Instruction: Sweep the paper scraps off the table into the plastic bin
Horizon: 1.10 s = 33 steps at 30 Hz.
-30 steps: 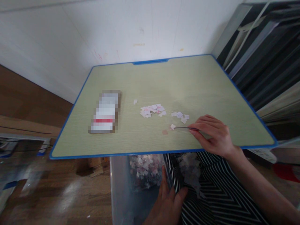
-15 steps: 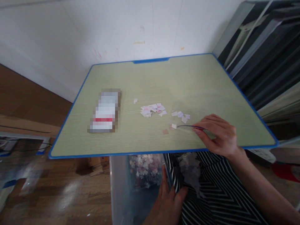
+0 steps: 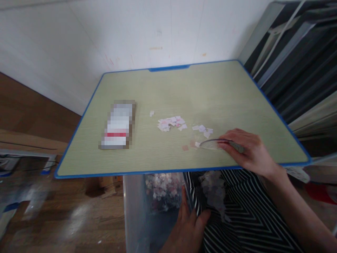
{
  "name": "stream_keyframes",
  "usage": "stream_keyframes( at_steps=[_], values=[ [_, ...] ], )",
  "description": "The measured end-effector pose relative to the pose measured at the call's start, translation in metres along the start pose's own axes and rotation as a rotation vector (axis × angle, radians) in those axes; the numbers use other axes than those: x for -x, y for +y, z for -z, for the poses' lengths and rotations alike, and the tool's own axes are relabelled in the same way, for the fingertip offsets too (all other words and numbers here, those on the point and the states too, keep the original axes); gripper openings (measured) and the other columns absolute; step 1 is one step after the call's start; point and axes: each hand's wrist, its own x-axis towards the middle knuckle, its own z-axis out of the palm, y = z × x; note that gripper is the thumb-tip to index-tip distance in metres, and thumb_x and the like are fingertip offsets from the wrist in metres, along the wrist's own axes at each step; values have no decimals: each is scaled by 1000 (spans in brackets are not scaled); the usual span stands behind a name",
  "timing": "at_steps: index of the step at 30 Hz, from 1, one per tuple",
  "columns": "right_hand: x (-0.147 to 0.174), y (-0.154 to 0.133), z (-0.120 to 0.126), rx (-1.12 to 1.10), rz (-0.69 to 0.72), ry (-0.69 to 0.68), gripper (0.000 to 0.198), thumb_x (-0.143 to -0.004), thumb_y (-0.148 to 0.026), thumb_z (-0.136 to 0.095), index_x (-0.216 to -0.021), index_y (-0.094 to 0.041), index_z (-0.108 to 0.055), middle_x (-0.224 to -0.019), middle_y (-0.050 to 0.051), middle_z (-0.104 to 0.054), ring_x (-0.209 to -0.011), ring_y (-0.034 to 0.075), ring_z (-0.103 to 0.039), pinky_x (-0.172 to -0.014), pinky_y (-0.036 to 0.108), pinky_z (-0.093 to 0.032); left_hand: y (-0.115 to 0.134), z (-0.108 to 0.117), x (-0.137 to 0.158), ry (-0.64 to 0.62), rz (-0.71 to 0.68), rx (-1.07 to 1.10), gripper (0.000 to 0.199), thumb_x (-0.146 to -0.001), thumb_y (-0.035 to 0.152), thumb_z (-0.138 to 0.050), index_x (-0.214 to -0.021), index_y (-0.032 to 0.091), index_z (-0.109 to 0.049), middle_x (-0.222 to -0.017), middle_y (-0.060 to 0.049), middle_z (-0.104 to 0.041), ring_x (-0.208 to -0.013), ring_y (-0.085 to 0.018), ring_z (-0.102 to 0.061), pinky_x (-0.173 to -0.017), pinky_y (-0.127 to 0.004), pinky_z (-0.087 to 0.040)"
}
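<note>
Two hands show, and the nearer one, the left hand point(image 3: 188, 228), lies below the table edge with its fingers together and flat against a striped garment point(image 3: 244, 218), holding nothing. Beside it stands a clear bin point(image 3: 147, 211) with a heap of paper bits inside. Above, the right hand point(image 3: 249, 151) rests on the table point(image 3: 171, 88) near its front edge, thumb and fingers pressed onto a pair of thin tweezers point(image 3: 214, 143). The tips point left, at or touching a small white paper scrap point(image 3: 197, 144), with a pinkish scrap point(image 3: 185, 148) just beside it. Farther back lie a small cluster of scraps point(image 3: 202, 129), a larger pile of scraps point(image 3: 171, 123) and one lone scrap point(image 3: 152, 113). A blurred rectangular object point(image 3: 118, 124) sits well to the left.

The scrap looks featherlight, thin and limp, likely to flutter or cling, so it is best nipped at an edge with a light squeeze. The tweezers seem stiff and springy, best held midway along the arms.

Motion blur hides whether the tips actually close on the scrap. The far object is pixelated, and the right forearm runs out of view.
</note>
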Motion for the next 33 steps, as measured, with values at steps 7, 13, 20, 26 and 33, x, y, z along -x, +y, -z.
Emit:
stream_keyframes(
  at_steps=[7,13,20,26,33],
  values=[
    [0,0,6,65,91,-68,6,-87,-13,-55,-89,-18,-58,-76,4,-68,-71,17,-62,-69,32,-48,-2,-4,2,20,-32,-22,53,-84,-2,-62,-129,13,-39,-144,-23,-37,-129,-39,23,-99,-63,-34],
    [-4,-3,10,36,59,-100,6,-88,-13,-54,-88,-18,-58,-77,4,-68,-73,15,-63,-70,30,-47,-2,-2,2,24,-29,-17,53,-81,-2,-65,-127,12,-41,-144,-24,-35,-131,-43,19,-97,-63,-37],
    [-4,-3,12,49,43,-132,5,-89,-16,-54,-88,-19,-58,-77,2,-68,-73,15,-63,-72,31,-45,-3,-5,2,39,-33,-40,53,-83,-2,-62,-128,14,-38,-144,-25,-34,-130,-40,22,-97,-62,-40],
    [-3,-1,13,169,57,-88,6,-88,-15,-54,-87,-17,-60,-76,4,-69,-72,17,-63,-74,33,-44,0,-1,0,22,-49,-42,48,-83,-3,-61,-124,10,-39,-140,-30,-37,-126,-40,25,-97,-63,-37],
    [-3,0,12,162,43,-84,8,-89,-17,-53,-88,-17,-61,-78,3,-70,-74,17,-63,-75,32,-44,1,1,-2,-7,-41,-51,54,-79,-5,-65,-126,9,-41,-137,-31,-41,-125,-45,17,-95,-66,-37]
  ],
)
